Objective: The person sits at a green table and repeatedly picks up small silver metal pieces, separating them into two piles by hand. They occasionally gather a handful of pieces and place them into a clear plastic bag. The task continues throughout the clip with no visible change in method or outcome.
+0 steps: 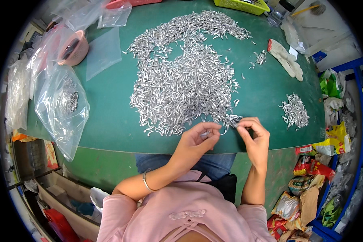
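Flanking green table (109, 115) stands blue rack (353, 63)—left hand (194, 141) curled, right (259, 140) pinching silver piece (235, 124).

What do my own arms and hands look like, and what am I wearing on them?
Your left hand and right hand are ungloved. Light pink short sleeves leave both forearms uncovered. A slim, silver-coloured bangle circles your left wrist; the right wrist shows none.

Two bare hands face each other, just apart. The left forearm (160, 177) slants inward; its hand (198, 137) curls loosely, thumb near the forefinger. The right forearm (254, 183) rises nearly upright — its hand (256, 137) bends inward, thumb and forefinger tips close together.
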The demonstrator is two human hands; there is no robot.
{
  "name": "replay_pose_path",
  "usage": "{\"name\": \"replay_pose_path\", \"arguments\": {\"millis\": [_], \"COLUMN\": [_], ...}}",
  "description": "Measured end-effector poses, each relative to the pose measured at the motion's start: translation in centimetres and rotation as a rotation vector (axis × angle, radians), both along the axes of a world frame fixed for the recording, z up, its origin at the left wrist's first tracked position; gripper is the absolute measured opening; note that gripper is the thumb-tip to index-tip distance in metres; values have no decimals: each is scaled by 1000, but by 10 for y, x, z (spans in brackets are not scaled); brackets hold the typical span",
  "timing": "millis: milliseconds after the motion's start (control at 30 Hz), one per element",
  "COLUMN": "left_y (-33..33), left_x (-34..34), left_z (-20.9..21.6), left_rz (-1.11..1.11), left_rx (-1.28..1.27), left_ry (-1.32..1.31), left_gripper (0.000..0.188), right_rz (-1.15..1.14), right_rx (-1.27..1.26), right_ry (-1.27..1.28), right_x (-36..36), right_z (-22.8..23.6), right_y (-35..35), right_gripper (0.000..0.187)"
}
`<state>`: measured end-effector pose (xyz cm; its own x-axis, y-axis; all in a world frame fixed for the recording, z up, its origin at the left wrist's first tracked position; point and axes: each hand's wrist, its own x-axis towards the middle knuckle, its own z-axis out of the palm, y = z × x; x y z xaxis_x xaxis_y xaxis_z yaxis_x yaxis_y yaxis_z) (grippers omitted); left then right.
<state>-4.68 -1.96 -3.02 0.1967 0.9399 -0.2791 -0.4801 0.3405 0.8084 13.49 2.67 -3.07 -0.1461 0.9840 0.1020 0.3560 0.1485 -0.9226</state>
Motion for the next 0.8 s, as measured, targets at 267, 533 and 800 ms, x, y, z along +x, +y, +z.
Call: {"name": "replay_pose_path", "arguments": {"millis": [267,533,800], "left_y": [7,7,6], "left_x": [2,3,-2], "left_z": [3,-10,-12], "left_rz": [-65,-82,-109], "left_rx": [13,-164,-211], "left_ry": [55,-392,-466], "left_gripper": [16,17,13], "right_rz": [182,133,-95], "right_rx": [-295,-274,306], "right_ry": [382,407,-428], "right_x": [-8,-10,11], "right_z": [6,6,-7], "right_y": [-19,-20,12], "right_gripper": [4,2,15]}}
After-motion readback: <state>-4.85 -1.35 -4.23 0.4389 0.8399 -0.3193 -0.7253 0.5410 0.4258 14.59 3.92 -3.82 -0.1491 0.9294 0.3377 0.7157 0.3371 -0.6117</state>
